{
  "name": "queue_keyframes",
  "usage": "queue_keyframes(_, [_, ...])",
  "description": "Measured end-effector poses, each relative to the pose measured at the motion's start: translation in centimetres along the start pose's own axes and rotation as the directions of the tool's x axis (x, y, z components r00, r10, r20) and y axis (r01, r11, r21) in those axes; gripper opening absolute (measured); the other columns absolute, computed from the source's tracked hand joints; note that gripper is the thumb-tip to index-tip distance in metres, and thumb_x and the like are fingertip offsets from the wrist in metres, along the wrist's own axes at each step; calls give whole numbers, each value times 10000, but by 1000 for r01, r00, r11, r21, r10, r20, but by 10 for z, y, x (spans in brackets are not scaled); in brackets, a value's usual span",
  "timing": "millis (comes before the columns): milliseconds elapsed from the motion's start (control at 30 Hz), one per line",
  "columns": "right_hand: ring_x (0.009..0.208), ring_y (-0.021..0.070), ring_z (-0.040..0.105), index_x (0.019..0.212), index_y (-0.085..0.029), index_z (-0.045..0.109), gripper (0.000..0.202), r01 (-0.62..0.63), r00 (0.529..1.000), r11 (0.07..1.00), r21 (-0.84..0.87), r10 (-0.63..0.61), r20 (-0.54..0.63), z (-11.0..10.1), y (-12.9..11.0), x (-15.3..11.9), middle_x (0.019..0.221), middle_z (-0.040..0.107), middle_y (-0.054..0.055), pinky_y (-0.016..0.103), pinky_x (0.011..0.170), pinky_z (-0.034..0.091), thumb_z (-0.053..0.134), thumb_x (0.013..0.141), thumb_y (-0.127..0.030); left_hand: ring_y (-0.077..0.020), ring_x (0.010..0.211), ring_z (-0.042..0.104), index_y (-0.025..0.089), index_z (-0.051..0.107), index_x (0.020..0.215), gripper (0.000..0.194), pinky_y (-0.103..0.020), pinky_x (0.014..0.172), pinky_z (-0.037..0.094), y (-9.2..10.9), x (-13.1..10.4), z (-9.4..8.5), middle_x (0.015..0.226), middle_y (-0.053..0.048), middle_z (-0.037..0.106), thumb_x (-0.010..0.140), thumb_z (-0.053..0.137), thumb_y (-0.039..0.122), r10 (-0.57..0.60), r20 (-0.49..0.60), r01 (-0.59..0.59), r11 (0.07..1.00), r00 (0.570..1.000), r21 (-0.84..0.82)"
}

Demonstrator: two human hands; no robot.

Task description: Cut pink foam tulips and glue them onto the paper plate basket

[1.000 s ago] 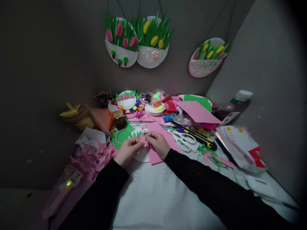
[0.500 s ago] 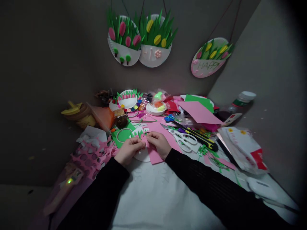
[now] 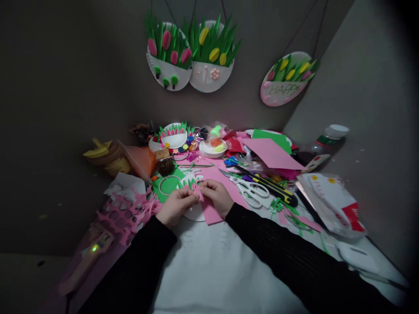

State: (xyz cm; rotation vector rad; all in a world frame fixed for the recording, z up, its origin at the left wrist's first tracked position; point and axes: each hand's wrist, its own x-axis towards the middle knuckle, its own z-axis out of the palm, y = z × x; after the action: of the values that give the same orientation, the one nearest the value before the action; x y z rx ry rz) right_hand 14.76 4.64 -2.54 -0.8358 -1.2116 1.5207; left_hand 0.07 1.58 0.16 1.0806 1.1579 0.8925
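My left hand (image 3: 176, 206) and my right hand (image 3: 218, 197) meet at the fingertips, both pinching a small piece of pink paper (image 3: 197, 190). Its exact shape is mostly covered by the fingers. Below them lies a white paper plate (image 3: 194, 213) decorated with green paper grass (image 3: 187, 181) and pink paper tulips. A pink paper sheet (image 3: 212, 213) hangs or lies just under my right hand; whether it joins the pinched piece I cannot tell. White-handled scissors (image 3: 252, 192) rest to the right of my right hand.
Pink paper scraps with cut-out holes (image 3: 127, 216) and a glue gun (image 3: 88, 261) with a lit green light lie left. Black-and-yellow cutters (image 3: 271, 187), a plastic packet (image 3: 334, 205) and a bottle (image 3: 330, 137) stand or lie right. Decorated plates (image 3: 212, 74) hang on the wall behind.
Almost nothing differs. Both hands keep the same pinch over the plate, and the view has shifted very slightly.
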Motion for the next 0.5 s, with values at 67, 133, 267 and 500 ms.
queue_keyframes(67, [502, 95, 394, 605, -178, 545, 195, 6, 1000, 1000, -10, -6, 0, 0, -1, 0, 527, 461, -64, 243, 523, 308, 651, 703, -310, -42, 445, 303, 129, 525, 607, 372, -203, 446, 178, 0, 0, 0, 509, 60, 418, 654, 725, 439, 18, -18, -18, 1000, 1000, 3])
queue_keyframes(133, [520, 98, 401, 621, -180, 546, 203, 27, 1000, 999, -29, -27, 2, 1, -1, 0, 544, 460, -62, 245, 536, 321, 652, 705, -331, -40, 446, 296, 131, 517, 606, 369, -199, 444, 177, 0, 0, 0, 510, 65, 408, 658, 722, 433, 32, -35, -32, 999, 999, 5])
queue_keyframes(267, [572, 111, 443, 641, -181, 541, 196, 74, 997, 993, -89, -71, 34, 2, 0, -1, 589, 495, -48, 254, 583, 352, 652, 709, -328, -40, 460, 300, 128, 529, 610, 358, -195, 451, 182, 0, 0, 0, 521, 64, 409, 664, 718, 427, 60, -53, -60, 998, 997, 14])
queue_keyframes(500, [580, 122, 472, 625, -181, 540, 190, 79, 997, 991, -108, -78, 9, 3, 1, -3, 591, 532, -32, 267, 601, 375, 643, 717, -311, -49, 476, 327, 112, 580, 620, 341, -198, 469, 197, -1, 0, 2, 529, 43, 458, 644, 737, 414, 81, -66, -81, 997, 995, 0])
